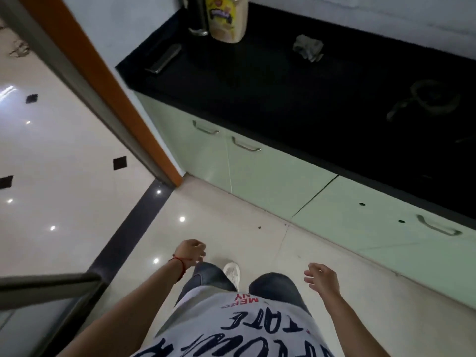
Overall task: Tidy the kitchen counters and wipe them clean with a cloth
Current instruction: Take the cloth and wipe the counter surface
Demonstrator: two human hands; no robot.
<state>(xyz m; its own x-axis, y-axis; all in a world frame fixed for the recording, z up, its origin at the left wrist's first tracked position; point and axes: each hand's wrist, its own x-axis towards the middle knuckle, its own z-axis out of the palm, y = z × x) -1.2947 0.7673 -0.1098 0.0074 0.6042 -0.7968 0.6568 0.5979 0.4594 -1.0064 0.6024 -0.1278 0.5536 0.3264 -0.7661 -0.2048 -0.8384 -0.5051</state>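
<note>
A black counter (283,99) is seen above pale mint-green cabinet doors (270,181) fitted with silver handles (246,145). A crumpled grey cloth (308,47) is shown on the dark surface, near a jar (226,18) labelled in yellow with red lettering. The floor (64,163) is tiled in glossy cream, dotted with small black diamonds. An orange door frame (103,73) is visible. A red thread is worn at the wrist of the left hand (192,253); a grey shirt (231,331) is printed in navy and red.
</note>
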